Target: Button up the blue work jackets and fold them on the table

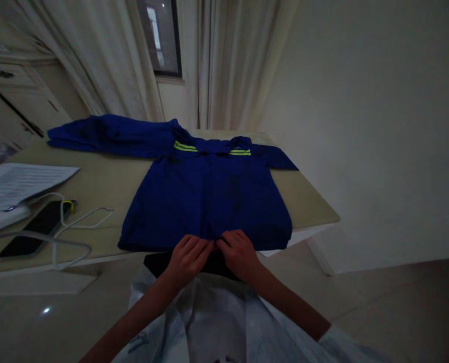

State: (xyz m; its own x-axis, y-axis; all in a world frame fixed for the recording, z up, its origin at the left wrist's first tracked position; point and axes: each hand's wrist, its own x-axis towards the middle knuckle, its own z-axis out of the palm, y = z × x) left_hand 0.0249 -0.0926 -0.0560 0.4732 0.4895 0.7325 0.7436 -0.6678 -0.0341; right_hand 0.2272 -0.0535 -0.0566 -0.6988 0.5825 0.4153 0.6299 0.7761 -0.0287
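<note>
A blue jacket (205,196) with yellow-green stripes across the chest lies spread on the table, its collar at the far side and its hem along the near edge. Its left-side sleeve stretches out over the tabletop, while the other sleeve reaches the table's right edge. At the middle of the hem, my left hand (190,258) pinches the cloth with bent fingers. Right beside it, my right hand (239,252) grips the hem too, the thumbs and fingertips of both hands almost meeting. What lies under the fingers is partly hidden.
On the left of the table (103,186) lie a dark phone (37,229), a white cable (84,218), a white device (5,219) and printed sheets (23,179). Curtains (235,65) hang behind, and a wall (372,126) rises to the right. A cabinet (20,96) stands at far left.
</note>
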